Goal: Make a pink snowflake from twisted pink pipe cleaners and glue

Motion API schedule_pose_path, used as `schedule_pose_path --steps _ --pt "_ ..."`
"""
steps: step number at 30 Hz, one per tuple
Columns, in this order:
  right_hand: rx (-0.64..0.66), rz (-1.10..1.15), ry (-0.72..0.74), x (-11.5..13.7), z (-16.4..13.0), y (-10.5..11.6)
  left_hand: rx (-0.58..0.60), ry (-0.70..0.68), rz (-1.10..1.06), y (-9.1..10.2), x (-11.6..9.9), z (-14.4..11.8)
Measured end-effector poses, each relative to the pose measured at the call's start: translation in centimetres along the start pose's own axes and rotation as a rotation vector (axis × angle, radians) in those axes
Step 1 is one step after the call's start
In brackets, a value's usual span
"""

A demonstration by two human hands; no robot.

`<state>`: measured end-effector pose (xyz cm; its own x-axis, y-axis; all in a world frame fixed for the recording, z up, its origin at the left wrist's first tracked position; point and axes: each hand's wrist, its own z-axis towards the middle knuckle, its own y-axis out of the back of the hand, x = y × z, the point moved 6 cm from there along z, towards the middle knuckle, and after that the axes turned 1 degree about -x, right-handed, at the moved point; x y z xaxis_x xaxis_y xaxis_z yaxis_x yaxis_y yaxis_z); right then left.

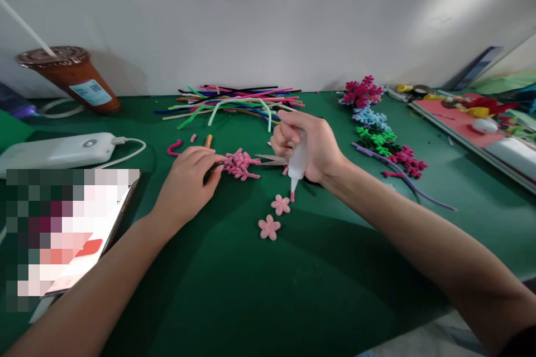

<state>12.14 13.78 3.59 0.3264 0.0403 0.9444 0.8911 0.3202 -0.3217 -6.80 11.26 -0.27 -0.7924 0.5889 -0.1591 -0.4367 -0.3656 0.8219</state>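
Note:
My right hand (pixel 307 145) grips a small white glue bottle (pixel 297 164) upside down, its pink-tipped nozzle just above a pink pipe-cleaner flower (pixel 280 204) lying on the green table (pixel 234 290). A second pink flower (pixel 268 227) lies just nearer to me. My left hand (pixel 188 181) rests on the table, its fingertips touching a heap of pink pipe-cleaner pieces (pixel 240 164). Scissors (pixel 272 160) lie partly hidden between the heap and my right hand.
A pile of coloured pipe cleaners (pixel 234 103) lies by the wall. Finished coloured flowers (pixel 377 128) run down the right side beside a tray of craft items (pixel 473 117). At the left are a drink cup (pixel 73 78), a white power bank (pixel 58 150) and a phone (pixel 79 240).

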Motion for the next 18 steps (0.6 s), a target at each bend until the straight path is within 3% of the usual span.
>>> schedule_pose_path --steps 14,18 --pt "0.099 -0.065 0.079 0.6 -0.5 -1.5 0.01 0.01 0.026 -0.2 0.2 -0.1" --pt "0.014 -0.106 0.265 1.6 -0.4 -1.1 0.026 0.016 0.031 -0.3 0.1 0.0"
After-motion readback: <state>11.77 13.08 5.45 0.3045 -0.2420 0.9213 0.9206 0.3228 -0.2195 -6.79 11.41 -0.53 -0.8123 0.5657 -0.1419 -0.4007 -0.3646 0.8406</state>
